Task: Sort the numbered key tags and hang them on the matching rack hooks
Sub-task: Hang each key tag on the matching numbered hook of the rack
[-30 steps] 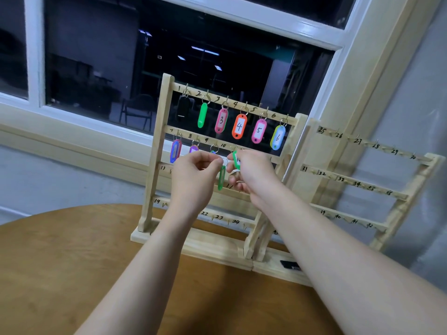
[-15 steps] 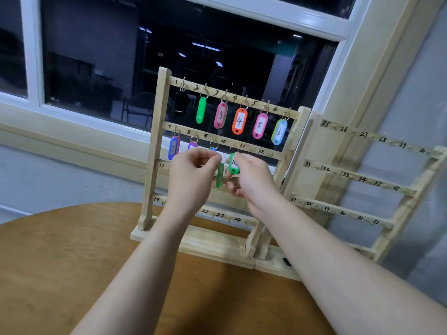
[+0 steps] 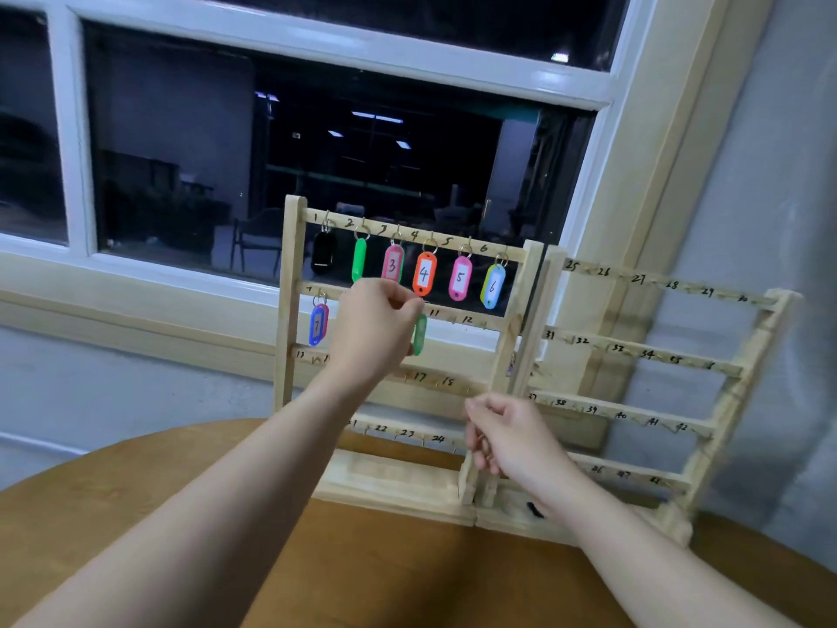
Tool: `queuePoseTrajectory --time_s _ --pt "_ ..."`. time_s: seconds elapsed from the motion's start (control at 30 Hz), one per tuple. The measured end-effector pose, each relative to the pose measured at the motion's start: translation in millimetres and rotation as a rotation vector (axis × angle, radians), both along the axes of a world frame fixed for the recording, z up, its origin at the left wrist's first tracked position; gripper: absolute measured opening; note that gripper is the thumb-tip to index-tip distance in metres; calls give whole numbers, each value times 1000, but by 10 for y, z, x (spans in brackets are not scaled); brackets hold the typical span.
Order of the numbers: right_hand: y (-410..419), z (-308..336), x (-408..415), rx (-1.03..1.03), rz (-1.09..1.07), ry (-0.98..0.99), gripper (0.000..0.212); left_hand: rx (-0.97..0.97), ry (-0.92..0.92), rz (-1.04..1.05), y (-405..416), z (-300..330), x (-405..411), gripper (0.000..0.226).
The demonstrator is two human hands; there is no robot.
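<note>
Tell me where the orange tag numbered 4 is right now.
In the head view, the orange tag 4 hangs from the top rail of the left rack, between pink tag 3 and pink tag 5, just above the left hand.

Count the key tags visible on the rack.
8: top rail holds black, green, 3, 4, 5, 6; second rail: 7, a green one by the left hand, which may hide others.

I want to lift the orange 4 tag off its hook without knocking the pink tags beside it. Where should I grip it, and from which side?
Probably pinch the orange 4 tag by its lower half, front and back, coming straight from the front. It hangs upright from a ring on the top rail, with pink tags 3 and 5 close on either side, so a sideways approach would bump them.
</note>
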State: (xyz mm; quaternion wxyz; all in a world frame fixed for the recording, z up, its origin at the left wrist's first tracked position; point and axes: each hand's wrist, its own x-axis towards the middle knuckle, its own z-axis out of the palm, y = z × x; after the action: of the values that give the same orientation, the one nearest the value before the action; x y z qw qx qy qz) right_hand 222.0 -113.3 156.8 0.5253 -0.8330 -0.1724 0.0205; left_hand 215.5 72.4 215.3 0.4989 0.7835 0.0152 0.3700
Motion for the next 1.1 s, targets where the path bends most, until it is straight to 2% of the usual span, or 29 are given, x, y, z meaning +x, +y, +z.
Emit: queuePoseTrajectory --time_s 0.27,0.47,0.8,0.97,1.1 --pt "-286 -100 -214 -60 11 -32 28 95 70 66 -64 70 0 16" --pt "-402 -175 -386 -64 35 -34 27 8 111 51 -48 71 -46 14" --pt "-516 -239 -510 -72 43 -44 28 -10 157 91 -29 -43 -70 16" --pt "-526 -313 -504 -94 56 -40 27 -102 91 79 -50 -43 -84 14" --pt "-521 -318 -476 -76 46 -29 28 -61 58 63 -107 79 -60 19"
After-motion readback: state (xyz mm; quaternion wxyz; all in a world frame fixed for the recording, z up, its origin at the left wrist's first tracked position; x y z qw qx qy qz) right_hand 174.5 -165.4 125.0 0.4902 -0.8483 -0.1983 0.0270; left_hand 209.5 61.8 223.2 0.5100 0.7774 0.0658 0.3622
